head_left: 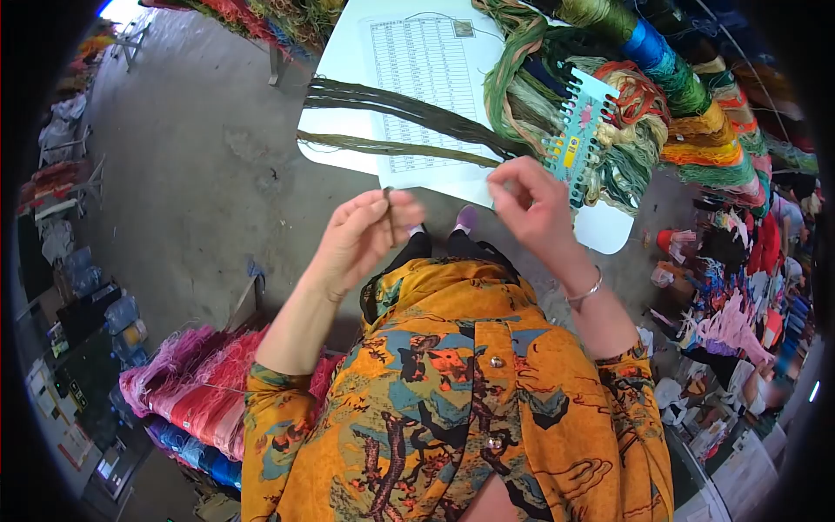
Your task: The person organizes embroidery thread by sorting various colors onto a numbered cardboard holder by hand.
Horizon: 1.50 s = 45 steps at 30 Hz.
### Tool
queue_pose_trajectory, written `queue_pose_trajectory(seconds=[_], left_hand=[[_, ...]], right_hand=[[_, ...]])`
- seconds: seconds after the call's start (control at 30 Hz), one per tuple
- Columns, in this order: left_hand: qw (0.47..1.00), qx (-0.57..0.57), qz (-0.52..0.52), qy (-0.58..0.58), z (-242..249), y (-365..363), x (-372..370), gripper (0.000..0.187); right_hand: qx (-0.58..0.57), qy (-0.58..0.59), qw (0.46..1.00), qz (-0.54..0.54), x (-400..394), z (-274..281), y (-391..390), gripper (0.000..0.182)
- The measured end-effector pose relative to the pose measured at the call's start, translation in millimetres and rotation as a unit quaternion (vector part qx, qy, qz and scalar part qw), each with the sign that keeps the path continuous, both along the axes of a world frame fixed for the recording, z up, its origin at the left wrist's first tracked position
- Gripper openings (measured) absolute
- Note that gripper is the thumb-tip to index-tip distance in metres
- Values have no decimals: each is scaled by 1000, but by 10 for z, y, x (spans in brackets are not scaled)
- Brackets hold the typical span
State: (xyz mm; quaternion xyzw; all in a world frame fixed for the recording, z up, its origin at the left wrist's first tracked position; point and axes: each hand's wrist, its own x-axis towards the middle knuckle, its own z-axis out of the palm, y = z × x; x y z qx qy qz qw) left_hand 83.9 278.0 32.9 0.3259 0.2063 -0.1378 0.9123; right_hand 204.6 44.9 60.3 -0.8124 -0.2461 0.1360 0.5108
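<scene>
Head view: we have two thread bundles on the white table (344, 65), a dark bundle (417, 109) and, nearer us, a thinner olive bundle (374, 148), both lying partly over a printed sheet (396, 78). We judge them light, soft and limp, not fragile as a whole, though single strands could snag or tangle; a gathered end would be the surest place to pinch. Our left hand (352, 239) is just off the near edge, thumb and forefinger drawn close by a small dark bit; blur hides whether they grip it. Our right hand (544, 213) has thumb and forefinger curled together beside the olive bundle's right end; we cannot tell if thread is caught. Rightward, the notched card (571, 148) and green skeins (517, 78) crowd us; leftward, past the table's edge, we have more room over the floor (200, 130).
</scene>
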Motion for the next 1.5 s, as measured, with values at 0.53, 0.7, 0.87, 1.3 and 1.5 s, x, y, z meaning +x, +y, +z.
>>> queue_pose_trajectory(seconds=[0.53,0.7,0.87,1.3,1.5], left_hand=[[986,-133,71,-69,130,-409,284,29],[986,-157,29,-51,88,-540,397,29],[986,-157,-39,-43,119,-802,532,34],[954,8,-283,-102,159,-2666,746,36],[800,197,-460,-333,606,-4268,864,41]], right_hand=[[308,384,866,-92,-455,-57,449,6],[281,324,895,-122,-489,-30,314,5],[278,289,902,-160,-533,-16,9,5],[307,261,850,-339,-1034,260,-2357,19],[136,114,903,-392,-1555,697,-3990,21]])
